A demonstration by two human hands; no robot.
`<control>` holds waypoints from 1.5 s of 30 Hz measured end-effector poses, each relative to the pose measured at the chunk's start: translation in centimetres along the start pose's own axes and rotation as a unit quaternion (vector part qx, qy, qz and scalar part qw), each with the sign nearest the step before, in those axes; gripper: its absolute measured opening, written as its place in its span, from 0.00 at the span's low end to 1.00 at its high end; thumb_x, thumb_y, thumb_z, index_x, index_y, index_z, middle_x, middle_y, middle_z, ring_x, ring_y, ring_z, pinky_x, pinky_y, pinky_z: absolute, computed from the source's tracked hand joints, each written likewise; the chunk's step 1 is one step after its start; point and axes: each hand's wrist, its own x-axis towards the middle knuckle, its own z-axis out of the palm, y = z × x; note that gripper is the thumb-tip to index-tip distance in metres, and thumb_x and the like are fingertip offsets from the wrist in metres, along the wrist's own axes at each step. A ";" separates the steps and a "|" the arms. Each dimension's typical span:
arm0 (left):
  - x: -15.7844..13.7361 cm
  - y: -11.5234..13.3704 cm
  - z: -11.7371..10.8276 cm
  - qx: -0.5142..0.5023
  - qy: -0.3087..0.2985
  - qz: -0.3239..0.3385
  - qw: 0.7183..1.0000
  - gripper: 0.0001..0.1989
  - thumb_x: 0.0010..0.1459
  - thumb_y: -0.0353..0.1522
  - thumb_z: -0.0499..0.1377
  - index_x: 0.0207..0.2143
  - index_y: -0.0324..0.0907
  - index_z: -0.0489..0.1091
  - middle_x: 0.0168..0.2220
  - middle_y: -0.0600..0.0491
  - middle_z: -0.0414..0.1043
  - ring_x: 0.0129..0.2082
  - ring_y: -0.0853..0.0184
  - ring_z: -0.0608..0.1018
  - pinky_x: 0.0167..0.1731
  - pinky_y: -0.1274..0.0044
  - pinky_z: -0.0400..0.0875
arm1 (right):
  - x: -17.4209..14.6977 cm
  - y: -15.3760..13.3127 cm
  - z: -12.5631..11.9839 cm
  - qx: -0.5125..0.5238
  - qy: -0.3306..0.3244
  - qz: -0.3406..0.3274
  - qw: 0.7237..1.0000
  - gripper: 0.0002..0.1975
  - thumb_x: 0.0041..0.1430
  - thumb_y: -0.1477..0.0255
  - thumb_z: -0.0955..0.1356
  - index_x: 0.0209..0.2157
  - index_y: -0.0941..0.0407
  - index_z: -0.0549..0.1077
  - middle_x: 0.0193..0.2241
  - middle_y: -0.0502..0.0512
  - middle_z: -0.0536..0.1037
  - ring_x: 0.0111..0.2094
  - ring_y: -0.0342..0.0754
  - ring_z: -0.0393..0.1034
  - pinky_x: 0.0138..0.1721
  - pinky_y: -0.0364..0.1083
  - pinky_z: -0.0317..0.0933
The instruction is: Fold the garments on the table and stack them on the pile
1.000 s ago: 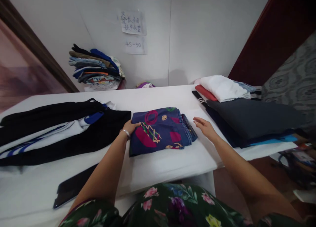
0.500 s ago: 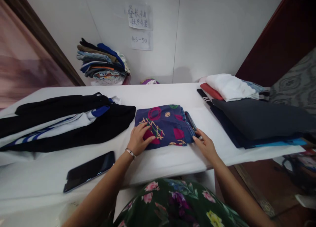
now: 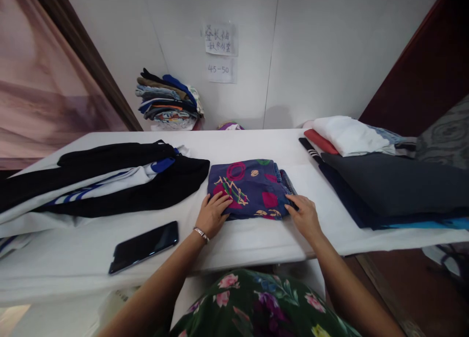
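A folded denim garment (image 3: 252, 190), dark blue with magenta, green and cream patterns, lies flat on the white table before me. My left hand (image 3: 213, 212), with a bracelet at the wrist, rests on its near left corner, fingers spread over the cloth and thumb by the near edge. At the near right corner, my right hand (image 3: 304, 216) has its fingers closed on the garment's edge; the fingertips are partly hidden. Along the right side, folded denim layers stick out a little.
Black trousers (image 3: 110, 180) and white-blue clothing lie at left. A phone (image 3: 144, 246) lies near the front edge. Dark folded clothes (image 3: 395, 185) and a white folded garment (image 3: 346, 134) are at right. A clothes stack (image 3: 168, 102) and paper signs (image 3: 222, 69) are at the back.
My left hand has slid toward the garment's near left edge. The right hand has shifted over the near right corner, its fingers now more curled. The view has tilted slightly.
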 end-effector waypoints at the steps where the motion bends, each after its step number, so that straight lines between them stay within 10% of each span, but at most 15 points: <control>1: 0.1 0.1 0.1 -0.001 0.004 -0.003 1.000 0.21 0.57 0.31 0.54 0.53 0.51 0.69 0.57 0.53 0.67 0.61 0.58 0.62 0.61 0.58 0.48 | 0.5 -0.1 -0.1 0.015 0.012 -0.011 1.000 0.15 0.60 0.64 0.63 0.46 0.51 0.74 0.42 0.57 0.77 0.46 0.54 0.69 0.50 0.56 0.61; 10: -0.2 0.4 0.9 0.018 0.014 0.021 1.000 0.20 0.58 0.31 0.55 0.53 0.47 0.69 0.57 0.51 0.67 0.61 0.55 0.62 0.60 0.55 0.48 | 0.9 2.2 0.8 -0.006 -0.020 -0.006 1.000 0.19 0.62 0.66 0.61 0.50 0.56 0.72 0.48 0.61 0.74 0.48 0.54 0.69 0.49 0.55 0.65; 14: -0.3 0.1 1.3 0.017 0.023 0.023 0.999 0.19 0.59 0.32 0.55 0.53 0.47 0.68 0.57 0.51 0.67 0.61 0.56 0.63 0.60 0.55 0.48 | -0.7 1.0 0.4 -0.063 0.034 -0.111 0.991 0.21 0.61 0.66 0.62 0.55 0.56 0.67 0.59 0.63 0.63 0.60 0.56 0.57 0.58 0.58 0.56; 19: -0.3 0.0 1.6 0.016 0.037 0.013 0.999 0.18 0.59 0.32 0.55 0.52 0.49 0.69 0.56 0.52 0.69 0.61 0.58 0.63 0.61 0.56 0.47 | -0.5 -1.2 1.2 -0.139 -0.094 -0.238 0.957 0.26 0.61 0.64 0.64 0.60 0.52 0.62 0.64 0.59 0.56 0.65 0.58 0.44 0.61 0.62 0.45; 30: -0.5 0.0 1.7 -0.004 0.048 0.017 0.999 0.18 0.59 0.32 0.56 0.52 0.49 0.69 0.56 0.53 0.69 0.61 0.59 0.63 0.61 0.57 0.46 | -0.1 -0.8 2.5 -0.190 -0.125 -0.274 0.935 0.25 0.59 0.70 0.63 0.59 0.54 0.64 0.62 0.61 0.60 0.64 0.59 0.48 0.60 0.65 0.42; 36: -0.7 0.1 1.7 -0.022 0.048 0.018 0.998 0.18 0.59 0.34 0.56 0.53 0.48 0.68 0.56 0.52 0.69 0.61 0.58 0.62 0.61 0.57 0.47 | 1.4 -0.8 2.2 -0.159 -0.067 -0.340 0.924 0.21 0.59 0.81 0.59 0.52 0.55 0.71 0.49 0.58 0.76 0.54 0.52 0.66 0.60 0.61 0.48; 45: -1.5 -0.4 1.4 0.023 0.017 0.062 0.998 0.29 0.55 0.36 0.60 0.59 0.47 0.61 0.63 0.47 0.57 0.65 0.55 0.54 0.62 0.54 0.41 | 0.7 2.7 3.8 -0.148 -0.078 -0.357 0.919 0.21 0.60 0.81 0.59 0.49 0.52 0.73 0.50 0.56 0.75 0.54 0.51 0.66 0.51 0.55 0.62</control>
